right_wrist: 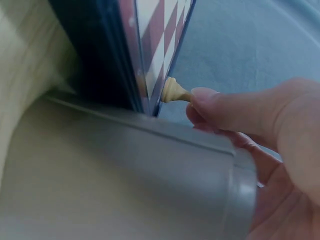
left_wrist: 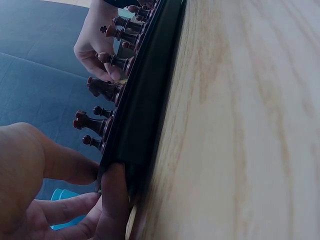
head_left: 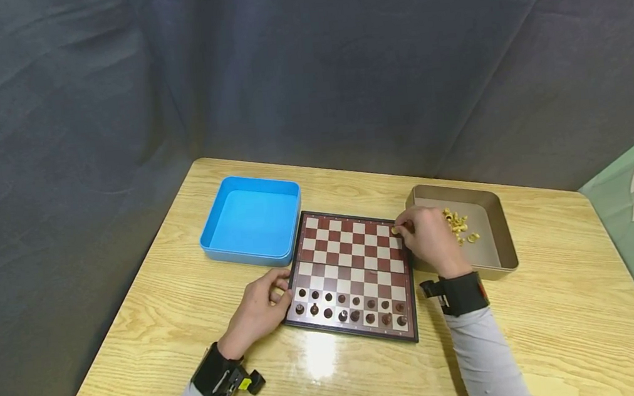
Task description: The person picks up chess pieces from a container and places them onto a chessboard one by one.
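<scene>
A folding chessboard point(head_left: 329, 247) with red-brown and white squares lies on the table. Two rows of dark chess pieces point(head_left: 343, 315) stand along its near side. At the board's left edge, my left hand point(head_left: 258, 307) holds the frame near the front corner, thumb and fingers on the rim in the left wrist view. My right hand point(head_left: 432, 238) pinches a pale yellow chess piece point(right_wrist: 172, 92) by its upper part over the far right corner square. The piece's base is at the board surface; its top is hidden by thumb and fingertips.
To the right stands a grey-brown box point(head_left: 502, 229) holding a heap of pale yellow chess pieces point(head_left: 455, 220), partly under my right forearm and hand. A blue box point(head_left: 248, 255) sits at the board's far left. Dark cloth point(head_left: 341, 82) hangs behind the table point(head_left: 151, 313).
</scene>
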